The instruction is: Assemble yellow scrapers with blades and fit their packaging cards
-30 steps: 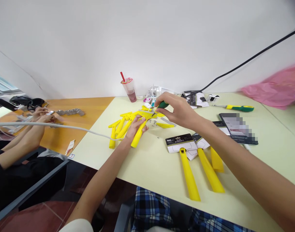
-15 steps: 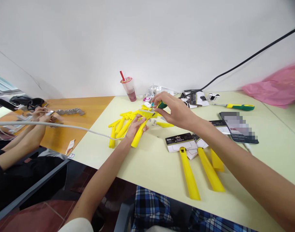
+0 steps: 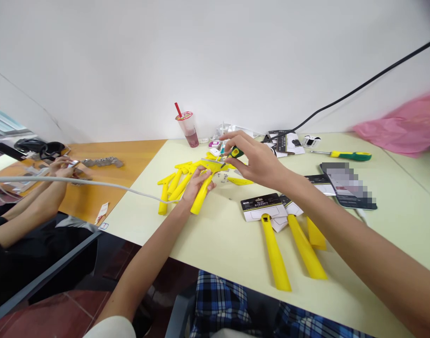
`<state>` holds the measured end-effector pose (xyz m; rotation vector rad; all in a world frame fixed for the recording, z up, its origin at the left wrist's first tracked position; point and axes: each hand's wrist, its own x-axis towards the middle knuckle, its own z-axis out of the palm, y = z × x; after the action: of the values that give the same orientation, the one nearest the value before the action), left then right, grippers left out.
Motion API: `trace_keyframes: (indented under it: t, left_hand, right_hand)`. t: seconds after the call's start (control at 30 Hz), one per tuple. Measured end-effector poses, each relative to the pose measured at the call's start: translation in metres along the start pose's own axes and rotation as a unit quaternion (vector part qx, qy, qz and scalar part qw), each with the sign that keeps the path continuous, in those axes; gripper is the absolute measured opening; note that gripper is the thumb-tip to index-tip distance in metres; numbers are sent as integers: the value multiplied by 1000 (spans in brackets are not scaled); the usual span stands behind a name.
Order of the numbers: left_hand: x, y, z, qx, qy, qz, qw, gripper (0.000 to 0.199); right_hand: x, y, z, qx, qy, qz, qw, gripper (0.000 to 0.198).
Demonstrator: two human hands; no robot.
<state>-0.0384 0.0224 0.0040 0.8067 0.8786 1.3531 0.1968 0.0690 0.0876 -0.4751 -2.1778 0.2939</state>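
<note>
My left hand (image 3: 197, 185) is closed round the neck of a yellow scraper (image 3: 202, 195), its wide head pointing away from me. In my right hand (image 3: 253, 157) is a screwdriver (image 3: 236, 152) with a green and yellow handle, pinched between thumb and fingers. Its tip points down at the scraper's head; whether it sits in a screw I cannot tell. Several yellow scrapers (image 3: 180, 185) lie in a pile left of and behind my left hand. Small screws (image 3: 223, 177) are scattered just right of the held scraper, beside a loose yellow piece (image 3: 240, 181).
Carded yellow scrapers (image 3: 276, 253) lie at the front right. A phone (image 3: 347, 185) and a second screwdriver (image 3: 356, 156) are further right. A drink cup (image 3: 188, 129) stands by the wall. A white cable (image 3: 95, 183) crosses at left, where another person's hands (image 3: 62, 166) work.
The screwdriver leans slightly differently in my right hand, its handle end turned more towards me. My left hand and the scraper have hardly moved.
</note>
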Motion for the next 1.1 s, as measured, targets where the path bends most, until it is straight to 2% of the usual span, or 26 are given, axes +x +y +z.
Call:
trace_keyframes:
  t: [0.07,0.17,0.3,0.4,0.47,0.6,0.67,0.83,0.9,0.97,1.1]
  left_hand:
    - [-1,0,1,-1,2,-1,1000,45]
    - [-1,-1,2,5,-3,-9,1000,44]
    - [0,-1,1,6,11,-15,1000,45]
    - [2,-2,0,0,20,-6,1000,45]
    - [2,-3,-2,1,17,-1,1000,45]
    - [4,-6,-2,13,14,-3,1000,47]
    - [4,-7,-2,14,20,-2,1000,48]
    - [4,-5,-1,11,28,4,1000,50]
    - [4,-6,-2,17,28,2,999,50]
    - [4,-7,-2,22,26,3,999,51]
    - [5,-8,-2,24,24,8,999,53]
  right_hand:
    - [-1,1,2,-35,4,19,999,6]
    - [-2,4,0,-55,-8,22,998,9]
    - [-1,8,-4,14,-56,-5,998,19]
    - [0,10,-3,35,-49,26,998,16]
    - [1,11,-1,-3,-42,45,998,11]
    - [2,9,0,-149,-54,102,982,21]
    - [0,9,-4,-178,-73,120,974,25]
    - [-3,11,-12,-92,-102,62,989,23]
    - [-1,8,-12,-93,-106,58,988,18]
    - [2,3,-11,-152,-122,84,977,19]
    - [8,-5,-10,-287,-148,178,930,45]
